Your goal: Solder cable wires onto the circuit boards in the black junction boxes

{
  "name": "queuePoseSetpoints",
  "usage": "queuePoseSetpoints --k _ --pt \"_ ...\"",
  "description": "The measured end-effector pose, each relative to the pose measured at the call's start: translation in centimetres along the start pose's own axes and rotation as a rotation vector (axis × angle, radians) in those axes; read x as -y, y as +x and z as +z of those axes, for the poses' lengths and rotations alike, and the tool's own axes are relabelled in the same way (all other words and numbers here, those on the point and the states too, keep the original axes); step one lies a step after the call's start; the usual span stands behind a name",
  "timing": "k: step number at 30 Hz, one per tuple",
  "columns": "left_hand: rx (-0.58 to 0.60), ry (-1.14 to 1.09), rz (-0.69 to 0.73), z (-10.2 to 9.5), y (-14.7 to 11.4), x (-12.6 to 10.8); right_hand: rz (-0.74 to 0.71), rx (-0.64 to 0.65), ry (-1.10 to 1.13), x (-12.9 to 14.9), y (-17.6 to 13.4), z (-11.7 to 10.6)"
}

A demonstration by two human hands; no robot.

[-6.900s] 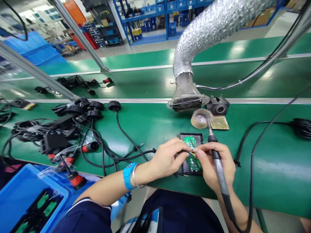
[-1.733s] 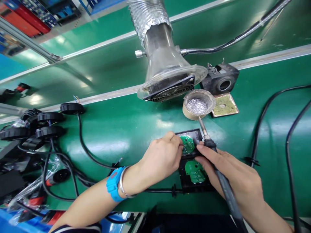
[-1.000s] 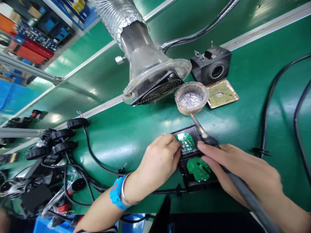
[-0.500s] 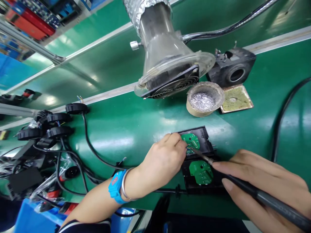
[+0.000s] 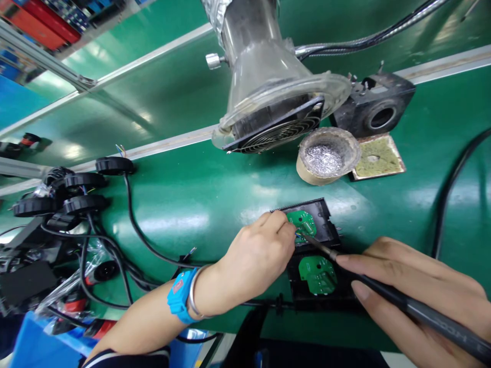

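My right hand (image 5: pixel 425 291) grips a soldering iron (image 5: pixel 402 301) by its dark handle. Its metal tip rests at the upper green circuit board (image 5: pixel 306 223), which sits in a black plastic housing (image 5: pixel 325 217). My left hand (image 5: pixel 264 250) is closed, its fingertips pinched over that board's left edge. A small bit of thin wire (image 5: pixel 297 235) shows at the fingertips, close to the iron's tip; the rest is hidden by the fingers. Just below lies a second green circuit board (image 5: pixel 317 275) in a black housing part (image 5: pixel 297 292).
A fume extractor hood (image 5: pixel 276 102) hangs above the bench. Behind the boards stand a round pot of silvery solder scraps (image 5: pixel 326 158), a sponge tray (image 5: pixel 378 156) and a black iron holder (image 5: pixel 383 110). Black round caps with cables (image 5: pixel 115 164) and a blue bin (image 5: pixel 38 342) are at left.
The camera view has shifted slightly, so the background things sit a little differently. Both hands and the soldering iron hold nearly the same place at the upper board.
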State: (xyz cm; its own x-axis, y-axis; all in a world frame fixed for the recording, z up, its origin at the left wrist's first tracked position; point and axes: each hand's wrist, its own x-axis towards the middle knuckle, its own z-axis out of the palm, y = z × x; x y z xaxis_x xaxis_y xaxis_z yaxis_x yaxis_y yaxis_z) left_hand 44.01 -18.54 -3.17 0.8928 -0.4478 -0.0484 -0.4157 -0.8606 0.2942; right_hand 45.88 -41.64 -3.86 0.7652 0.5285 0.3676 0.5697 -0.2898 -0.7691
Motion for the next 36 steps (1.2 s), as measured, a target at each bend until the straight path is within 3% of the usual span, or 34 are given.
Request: queuePoseSetpoints --k 28,36 --pt "0.062 0.055 -0.009 0.0 0.4 -0.3 0.026 -0.018 -0.004 0.0 0.4 0.0" --pt "0.09 0.062 0.001 -0.2 0.5 -0.3 -0.017 0.068 -0.105 0.6 1.0 0.0"
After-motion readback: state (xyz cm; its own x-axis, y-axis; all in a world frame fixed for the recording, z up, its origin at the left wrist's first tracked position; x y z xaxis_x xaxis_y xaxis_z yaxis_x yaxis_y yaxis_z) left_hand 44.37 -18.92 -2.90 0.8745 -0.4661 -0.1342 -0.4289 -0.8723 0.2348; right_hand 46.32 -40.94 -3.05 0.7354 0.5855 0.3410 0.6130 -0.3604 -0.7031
